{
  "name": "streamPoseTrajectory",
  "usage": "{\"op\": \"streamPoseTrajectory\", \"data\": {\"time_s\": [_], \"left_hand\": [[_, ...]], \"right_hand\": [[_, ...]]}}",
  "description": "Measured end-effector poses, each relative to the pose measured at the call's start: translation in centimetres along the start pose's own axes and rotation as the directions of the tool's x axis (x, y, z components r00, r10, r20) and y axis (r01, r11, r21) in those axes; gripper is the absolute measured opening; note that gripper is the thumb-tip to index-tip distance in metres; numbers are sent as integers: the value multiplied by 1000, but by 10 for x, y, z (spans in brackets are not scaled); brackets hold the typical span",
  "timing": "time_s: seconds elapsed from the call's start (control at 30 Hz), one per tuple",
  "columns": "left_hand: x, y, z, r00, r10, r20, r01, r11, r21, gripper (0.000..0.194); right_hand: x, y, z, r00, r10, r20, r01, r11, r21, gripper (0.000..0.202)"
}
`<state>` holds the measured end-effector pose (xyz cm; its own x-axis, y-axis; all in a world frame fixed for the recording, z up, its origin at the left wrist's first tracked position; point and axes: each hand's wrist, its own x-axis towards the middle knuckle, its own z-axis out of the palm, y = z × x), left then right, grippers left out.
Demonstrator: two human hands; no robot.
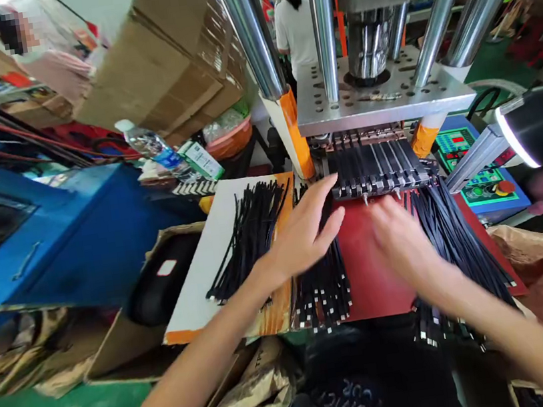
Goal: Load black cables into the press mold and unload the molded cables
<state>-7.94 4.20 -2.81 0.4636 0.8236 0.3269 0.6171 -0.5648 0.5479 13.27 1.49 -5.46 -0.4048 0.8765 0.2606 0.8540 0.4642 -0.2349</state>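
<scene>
In the head view, the black, slotted, rectangular fixture [381, 164] lies just beyond both your hands, beneath the thick steel press plate [384, 107], its long axis running left to right. Your left hand [301, 234] is nearer: thumb and fingers spread apart, fingertips at its near left corner, contact unclear. Your right hand [399, 232], blurred and curled, hovers over the red tabletop [367, 277]; I can't tell whether it grips anything.
</scene>
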Motion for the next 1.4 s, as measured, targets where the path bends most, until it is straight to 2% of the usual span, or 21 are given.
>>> {"op": "streamPoseTrajectory", "data": {"time_s": [0.07,0.13,0.27,0.33,0.4,0.47,0.57,0.6,0.67,0.73,0.8,0.87,0.93,1.0,1.07,1.13,1.2,1.23,1.3,1.37,1.4], "left_hand": [[-69,18,-1,994,-110,28,113,983,-148,58],[-123,33,7,966,-257,-17,243,933,-267,60],[-183,61,34,831,-554,59,511,715,-478,50],[-194,76,45,766,-618,178,593,572,-567,43],[-198,91,53,728,-599,333,639,416,-647,42],[-193,105,61,703,-556,444,648,244,-721,49],[-177,116,73,670,-607,427,531,-10,-847,55],[-170,117,77,656,-629,418,477,-84,-875,51],[-158,116,85,646,-621,444,425,-191,-885,40],[-149,111,92,661,-573,485,471,-186,-862,35],[-144,105,98,673,-533,513,569,-71,-819,39],[-141,101,103,684,-508,524,651,101,-752,41],[-137,99,108,698,-495,517,684,249,-686,41],[-134,100,111,711,-491,504,685,322,-653,42],[-129,103,112,708,-460,537,691,294,-660,44],[-124,106,113,690,-382,614,705,164,-690,47],[-118,107,110,666,-278,692,711,-45,-702,49],[-115,107,108,658,-233,716,704,-149,-695,50],[-110,108,99,653,-176,736,679,-294,-673,48],[-108,111,86,669,-144,729,663,-327,-673,45],[-109,113,80,683,-138,717,664,-293,-688,44]], "right_hand": [[-59,-46,15,984,65,168,-69,997,19,26],[-88,-80,30,945,177,276,-190,981,23,19],[-71,-91,44,853,351,386,-380,925,-2,12],[-56,-81,43,823,387,415,-420,908,-15,14],[-54,-71,35,836,384,391,-435,899,48,14],[-72,-66,22,885,329,329,-418,873,250,15],[-129,-64,-1,920,188,345,-374,690,620,20],[-151,-63,-7,902,119,416,-397,611,685,20],[-193,-55,-13,797,9,604,-537,470,701,14],[-223,-42,-7,668,64,742,-726,279,629,32],[-237,-30,10,585,267,766,-790,-24,612,48],[-238,-25,31,530,460,712,-681,-270,681,54],[-233,-27,45,531,541,652,-557,-356,750,57],[-230,-34,47,575,566,591,-519,-306,798,54],[-232,-40,39,667,560,492,-539,-93,837,51],[-237,-44,27,802,434,410,-531,205,822,52],[-241,-45,18,886,190,422,-463,396,793,55],[-241,-44,15,888,62,456,-437,420,795,56],[-237,-37,12,840,-142,523,-432,405,806,56],[-227,-27,7,781,-272,563,-444,392,806,53],[-220,-21,3,756,-312,575,-453,386,804,50]]}}
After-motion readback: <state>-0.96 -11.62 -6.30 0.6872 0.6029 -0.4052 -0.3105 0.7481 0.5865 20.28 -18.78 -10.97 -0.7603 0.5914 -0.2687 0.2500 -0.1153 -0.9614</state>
